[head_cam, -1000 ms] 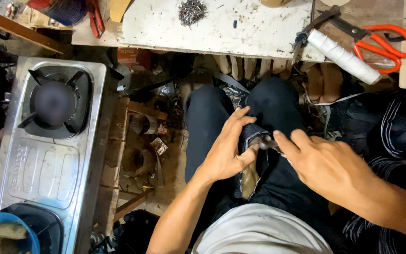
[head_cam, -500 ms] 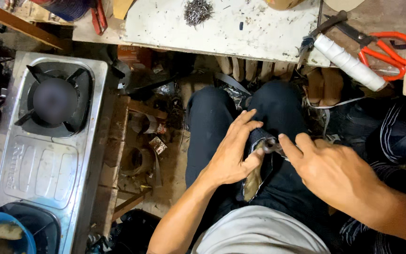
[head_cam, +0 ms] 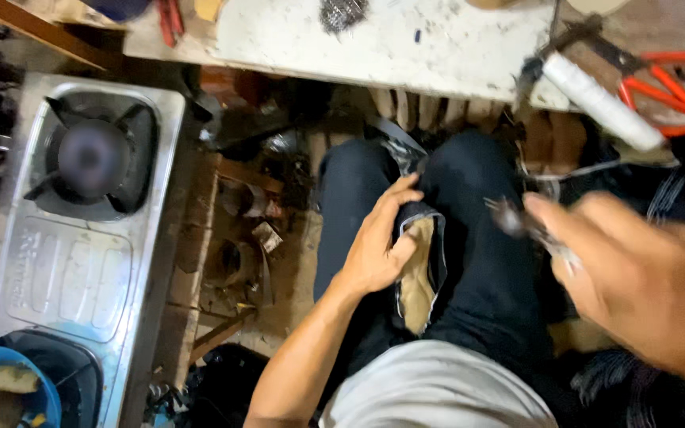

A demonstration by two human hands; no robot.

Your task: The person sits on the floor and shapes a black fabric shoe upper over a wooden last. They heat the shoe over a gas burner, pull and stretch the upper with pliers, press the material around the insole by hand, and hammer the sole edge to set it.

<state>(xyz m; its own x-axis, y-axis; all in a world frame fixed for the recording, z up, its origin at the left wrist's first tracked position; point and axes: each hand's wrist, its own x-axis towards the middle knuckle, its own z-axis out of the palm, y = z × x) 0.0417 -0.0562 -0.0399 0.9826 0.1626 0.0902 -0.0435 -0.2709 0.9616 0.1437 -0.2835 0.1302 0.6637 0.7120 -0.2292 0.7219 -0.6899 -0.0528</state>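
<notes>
My left hand (head_cam: 378, 238) rests on my lap and grips a shoe piece (head_cam: 418, 273) with a tan inner face and a dark edge, held between my dark trouser legs. My right hand (head_cam: 644, 277) is blurred at the right, lifted away from the shoe piece. Its fingers pinch a small metal tool (head_cam: 521, 222) that points left toward the shoe piece, about a hand's width from it.
A steel gas stove (head_cam: 81, 238) stands at the left, with a blue bowl (head_cam: 1, 388) at its near end. A white worktop (head_cam: 390, 40) runs along the top, bearing metal tacks (head_cam: 342, 12), a white roll (head_cam: 600, 99) and orange scissors (head_cam: 675, 83). Clutter fills the floor below.
My right hand has drawn away from the shoe piece to the right with the metal tool. My left hand stays on the shoe piece.
</notes>
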